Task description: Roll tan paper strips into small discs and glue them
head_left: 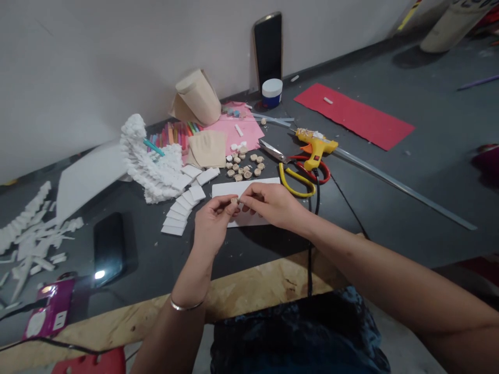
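Observation:
Between the fingertips of my two hands is a small beige rolled paper coil (234,200). My left hand (211,222) pinches it with thumb and forefinger. From the other side my right hand (275,204) closes its fingertips at the same coil; its lower fingers are curled and partly hidden. Both hands are over a white rectangular sheet (253,221). Just beyond it lie several similar beige paper coils (247,175) in a loose group. Left of my left hand, white card pieces (177,214) are fanned out on the dark table.
Scissors (296,181) with red and yellow handles lie beside a yellow glue gun (315,148), its cord crossing the table edge. A phone (108,249) lies at left near a purple box (50,309). White crumbly foam (150,169), red paper (354,117) and a blue jar (272,94) stand further back.

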The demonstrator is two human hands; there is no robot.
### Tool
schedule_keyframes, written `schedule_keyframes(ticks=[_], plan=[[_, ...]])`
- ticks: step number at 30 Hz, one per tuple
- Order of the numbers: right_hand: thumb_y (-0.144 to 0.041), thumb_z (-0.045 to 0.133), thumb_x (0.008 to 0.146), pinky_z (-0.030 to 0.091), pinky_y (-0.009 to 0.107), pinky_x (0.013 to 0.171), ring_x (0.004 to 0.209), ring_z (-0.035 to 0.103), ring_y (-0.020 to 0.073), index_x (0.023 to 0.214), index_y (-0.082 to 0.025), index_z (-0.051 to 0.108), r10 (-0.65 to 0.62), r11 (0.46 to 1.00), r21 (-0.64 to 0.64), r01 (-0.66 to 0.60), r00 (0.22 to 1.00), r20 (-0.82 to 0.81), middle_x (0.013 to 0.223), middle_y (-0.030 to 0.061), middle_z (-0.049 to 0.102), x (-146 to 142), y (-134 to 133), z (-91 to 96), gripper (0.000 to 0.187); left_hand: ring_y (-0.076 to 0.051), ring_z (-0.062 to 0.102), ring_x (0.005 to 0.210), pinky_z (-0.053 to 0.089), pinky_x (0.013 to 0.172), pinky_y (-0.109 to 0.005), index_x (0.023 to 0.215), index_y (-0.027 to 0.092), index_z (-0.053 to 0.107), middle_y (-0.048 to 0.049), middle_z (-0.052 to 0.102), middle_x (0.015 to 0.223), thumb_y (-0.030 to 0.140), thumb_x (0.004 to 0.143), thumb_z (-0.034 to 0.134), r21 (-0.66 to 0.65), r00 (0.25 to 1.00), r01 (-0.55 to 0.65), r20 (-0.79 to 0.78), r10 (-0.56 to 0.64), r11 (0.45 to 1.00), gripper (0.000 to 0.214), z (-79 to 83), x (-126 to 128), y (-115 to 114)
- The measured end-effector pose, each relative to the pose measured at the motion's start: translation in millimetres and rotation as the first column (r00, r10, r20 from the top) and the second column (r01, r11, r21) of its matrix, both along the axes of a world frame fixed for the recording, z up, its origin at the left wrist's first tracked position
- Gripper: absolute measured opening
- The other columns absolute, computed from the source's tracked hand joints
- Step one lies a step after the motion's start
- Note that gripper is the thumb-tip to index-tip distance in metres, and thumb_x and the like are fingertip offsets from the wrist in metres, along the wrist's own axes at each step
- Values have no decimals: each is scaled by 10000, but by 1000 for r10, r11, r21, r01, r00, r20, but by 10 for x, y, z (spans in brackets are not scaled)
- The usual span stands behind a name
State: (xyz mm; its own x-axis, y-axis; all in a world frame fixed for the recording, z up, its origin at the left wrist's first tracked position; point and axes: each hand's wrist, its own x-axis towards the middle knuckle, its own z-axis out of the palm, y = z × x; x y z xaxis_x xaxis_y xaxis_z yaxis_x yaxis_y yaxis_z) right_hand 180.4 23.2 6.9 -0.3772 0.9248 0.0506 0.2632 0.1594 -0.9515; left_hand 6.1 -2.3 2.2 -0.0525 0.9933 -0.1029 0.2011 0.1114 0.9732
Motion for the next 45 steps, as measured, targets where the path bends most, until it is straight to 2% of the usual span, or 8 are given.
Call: schedule_keyframes(ticks=[8, 17, 22, 26, 31, 35, 40, 45], plan=[[-244, 549, 893, 448, 227, 608, 649, 633, 114, 840, -170, 666, 11, 999, 47, -11, 1000, 16, 732, 14, 701, -27, -15, -31, 148, -119, 622, 655, 489, 624, -225, 836, 160, 678, -15, 703, 748, 387, 664, 797, -8, 997, -25, 72, 26, 1000, 309, -31, 18, 1], [-283, 607, 840, 456, 191, 521, 532, 577, 80, 813, -169, 668, 113, 982, -134, -135, 981, -159, 614, -34, 623, -14, 36, -36, 132, -103, 534, 580, 425, 556, -213, 708, 175, 594, 35, 611, 628, 369, 592, 832, 86, 999, 7, -47, -3, 996, 328, 42, 22, 4], [-286, 605, 844, 456, 185, 519, 541, 579, 79, 815, -163, 663, 68, 985, -144, -94, 983, -171, 606, -30, 621, -21, 50, -24, 140, -121, 595, 630, 462, 585, -227, 766, 172, 633, 2, 667, 699, 381, 626, 815, 98, 999, 16, -52, -10, 995, 311, 59, 20, -3], [-300, 581, 868, 465, 191, 532, 547, 586, 79, 848, -155, 662, 39, 991, -118, -61, 983, -180, 646, -10, 649, -13, 65, -55, 168, -134, 639, 662, 500, 603, -241, 889, 167, 676, -33, 708, 787, 427, 723, 743, 93, 999, 31, -40, -27, 995, 317, 54, 7, -9], [-313, 593, 863, 467, 194, 546, 563, 602, 81, 856, -160, 664, 53, 996, -67, -63, 988, -142, 698, 2, 679, -6, 67, -80, 168, -151, 665, 709, 544, 676, -265, 967, 172, 711, -50, 729, 849, 441, 754, 718, 87, 998, 43, -57, -38, 995, 343, 62, 9, -10], [-336, 595, 865, 467, 204, 555, 564, 612, 88, 843, -164, 651, 32, 999, -26, -36, 991, -130, 689, 0, 679, -8, 44, -63, 183, -183, 678, 840, 552, 753, -279, 989, 209, 744, -67, 730, 984, 424, 800, 676, 170, 992, 84, -111, -65, 982, 294, 121, 40, -36], [-324, 615, 853, 479, 224, 576, 569, 626, 101, 985, -202, 585, -18, 1000, -24, 14, 986, -167, 726, -19, 692, -12, 10, -34, 181, -157, 679, 748, 553, 731, -272, 957, 195, 743, -54, 732, 895, 388, 785, 700, 195, 998, 10, -69, 4, 981, 262, 113, 52, -44], [-243, 633, 831, 461, 225, 621, 631, 630, 107, 966, -223, 547, -14, 990, 136, 28, 994, -104, 739, -39, 657, -3, 26, -68, 161, -132, 663, 669, 547, 686, -259, 923, 169, 738, -36, 725, 766, 386, 746, 735, 130, 990, -86, 119, 70, 988, 280, 41, 35, 5]])
